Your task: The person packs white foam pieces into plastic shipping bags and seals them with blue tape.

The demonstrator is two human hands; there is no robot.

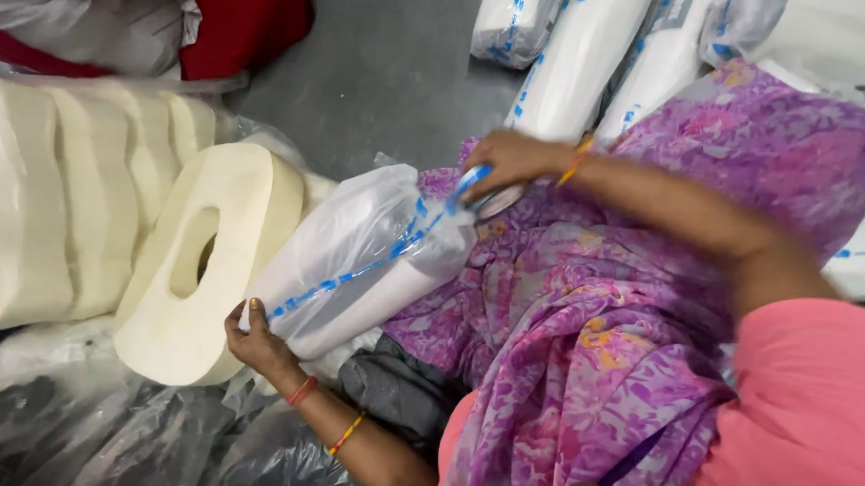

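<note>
- Presently, the left hand [258, 342] is closing around the lower end of a bagged white roll [359, 264], fingers curled under it.
- That roll is lying tilted across the person's lap, wrapped in a translucent plastic bag with a blue stripe running along its length; its lower end is resting just beside the loose foam ring [198, 272].
- The right hand [514, 164] is pinching the upper end of the bag shut, fingers gathered tight on the bunched plastic where the blue stripe ends.
- The loose foam ring, cream-coloured with an oval hole, is leaning against a row of similar rings [65, 198] standing side by side in clear plastic.
- Finished bagged rolls [576, 65], white with blue stripes, are lying together on the grey floor [382, 66] beyond the right hand.
- Purple patterned cloth [583, 347] is covering the lap beneath the roll.
- Crumpled clear plastic sheeting [103, 433] is lying below the left hand.
- A red item [243, 16] is lying at the far edge, well apart from both hands.
</note>
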